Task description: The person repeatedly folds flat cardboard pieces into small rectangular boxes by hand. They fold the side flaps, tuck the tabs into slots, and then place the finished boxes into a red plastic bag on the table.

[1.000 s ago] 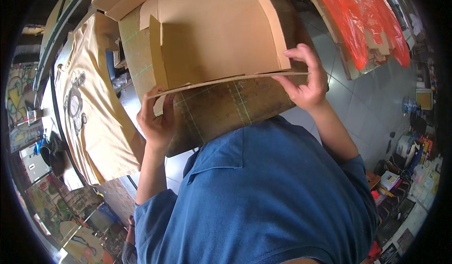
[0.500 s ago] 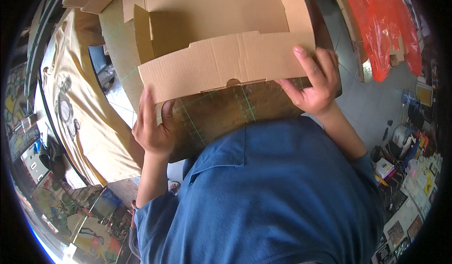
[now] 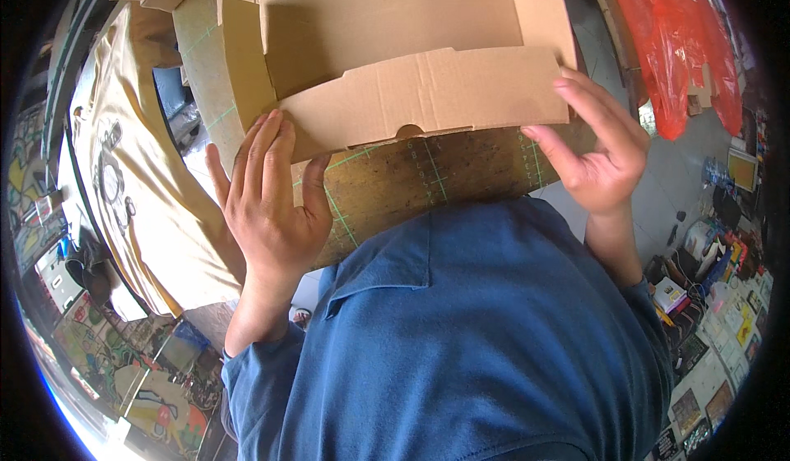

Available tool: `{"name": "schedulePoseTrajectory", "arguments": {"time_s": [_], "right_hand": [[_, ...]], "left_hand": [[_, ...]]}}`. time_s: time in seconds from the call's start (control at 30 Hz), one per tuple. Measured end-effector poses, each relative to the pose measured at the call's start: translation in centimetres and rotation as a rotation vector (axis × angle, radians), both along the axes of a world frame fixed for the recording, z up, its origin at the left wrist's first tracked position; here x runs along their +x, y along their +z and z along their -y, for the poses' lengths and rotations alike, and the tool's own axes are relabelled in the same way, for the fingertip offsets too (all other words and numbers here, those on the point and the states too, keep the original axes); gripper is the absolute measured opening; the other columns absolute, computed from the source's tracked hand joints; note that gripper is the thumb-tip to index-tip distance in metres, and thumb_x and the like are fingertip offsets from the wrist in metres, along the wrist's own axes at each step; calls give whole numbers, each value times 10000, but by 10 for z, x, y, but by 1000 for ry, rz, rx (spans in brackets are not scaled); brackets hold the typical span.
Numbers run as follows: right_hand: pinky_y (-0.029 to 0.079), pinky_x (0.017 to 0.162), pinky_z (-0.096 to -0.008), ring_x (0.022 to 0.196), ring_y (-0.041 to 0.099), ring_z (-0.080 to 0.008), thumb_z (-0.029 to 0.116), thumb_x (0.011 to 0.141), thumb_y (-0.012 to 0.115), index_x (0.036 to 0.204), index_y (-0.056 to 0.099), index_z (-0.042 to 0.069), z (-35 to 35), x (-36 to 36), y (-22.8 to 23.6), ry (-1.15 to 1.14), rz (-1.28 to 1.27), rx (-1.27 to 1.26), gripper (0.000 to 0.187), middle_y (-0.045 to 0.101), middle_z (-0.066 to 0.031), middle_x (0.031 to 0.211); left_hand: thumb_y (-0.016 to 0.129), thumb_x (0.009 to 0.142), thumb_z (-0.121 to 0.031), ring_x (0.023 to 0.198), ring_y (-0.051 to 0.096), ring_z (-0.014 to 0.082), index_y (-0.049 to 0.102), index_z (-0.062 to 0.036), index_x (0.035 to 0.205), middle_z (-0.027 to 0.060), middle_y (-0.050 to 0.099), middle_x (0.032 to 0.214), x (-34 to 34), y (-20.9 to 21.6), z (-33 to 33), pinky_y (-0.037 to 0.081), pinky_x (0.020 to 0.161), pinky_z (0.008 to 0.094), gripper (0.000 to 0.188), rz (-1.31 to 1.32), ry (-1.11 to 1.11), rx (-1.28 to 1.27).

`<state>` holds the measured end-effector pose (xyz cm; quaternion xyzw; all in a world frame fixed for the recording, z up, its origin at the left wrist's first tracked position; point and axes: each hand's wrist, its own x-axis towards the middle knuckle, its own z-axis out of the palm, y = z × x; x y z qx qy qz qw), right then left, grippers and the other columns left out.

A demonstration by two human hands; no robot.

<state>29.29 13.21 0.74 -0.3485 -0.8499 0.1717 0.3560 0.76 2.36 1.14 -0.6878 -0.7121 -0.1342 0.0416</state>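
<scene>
Folding of a flat-cut cardboard box (image 3: pixel 395 58) was in hand, as judged from the raised front wall and the standing side flap. The box lay on a worn brown cutting mat (image 3: pixel 428 173) marked with green grid lines, directly in front of the person's blue shirt (image 3: pixel 477 338).

The left hand (image 3: pixel 267 206) was laid flat, fingers extended and together, against the left end of the front wall; nothing was enclosed in it. The right hand (image 3: pixel 597 144) was held open at the right end of the same wall, fingertips touching the cardboard edge, thumb apart. Neither hand was closed around the box; the wall was pressed and steadied, not pinched.

The step was judged to be the raising of the front wall. The next move was judged to call for even pressure at both ends, so that the crease would bend along its scored line, and for the left side flap to be tucked behind the wall. A half-round notch was visible on the lower edge of the wall.

Open room was limited. The near edge of the mat was just beside the shirt. A cream printed garment (image 3: pixel 140 181) lay to the left, near the left hand. A red plastic bag (image 3: pixel 675 41) lay to the right, well apart from the right hand. Cluttered floor was seen beyond.
</scene>
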Motion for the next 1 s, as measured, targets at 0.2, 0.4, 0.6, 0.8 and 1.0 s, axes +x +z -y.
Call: {"name": "schedulePoseTrajectory", "arguments": {"time_s": [0.2,0.4,0.6,0.8,1.0], "right_hand": [[495,809,-383,906,608,-296,160,594,854,1102,664,94,4,-16,-10,-159,-7,341,547,639,-141,1056],[423,893,-382,945,609,-258,138,637,804,1045,669,105,4,-31,-2,-73,120,339,432,648,-69,1033],[496,667,-372,783,649,-254,-47,662,634,944,671,50,1,-50,-4,131,264,18,301,678,-72,905],[468,614,-366,733,649,-251,-58,672,610,905,668,58,-4,-51,4,149,330,-99,266,683,-66,845],[422,591,-373,727,651,-260,-56,666,597,883,665,63,6,-42,10,193,340,-190,256,684,-74,818]], "left_hand": [[665,834,-184,1104,596,272,609,-33,1071,115,643,1118,-1,-1,-2,295,1072,516,287,26,-34,15],[626,843,-145,1018,614,293,604,-32,1020,117,652,1030,6,0,-8,309,1065,514,211,19,-69,-36],[636,754,-66,928,632,271,621,-57,960,98,656,956,29,-1,-25,450,925,448,207,148,-238,-22],[631,686,-28,711,631,242,615,-68,860,66,647,814,22,-8,-32,487,621,359,179,190,-261,37],[597,642,-12,612,591,237,594,-68,781,68,572,684,28,-3,-18,469,545,352,150,270,-292,-48]]}}
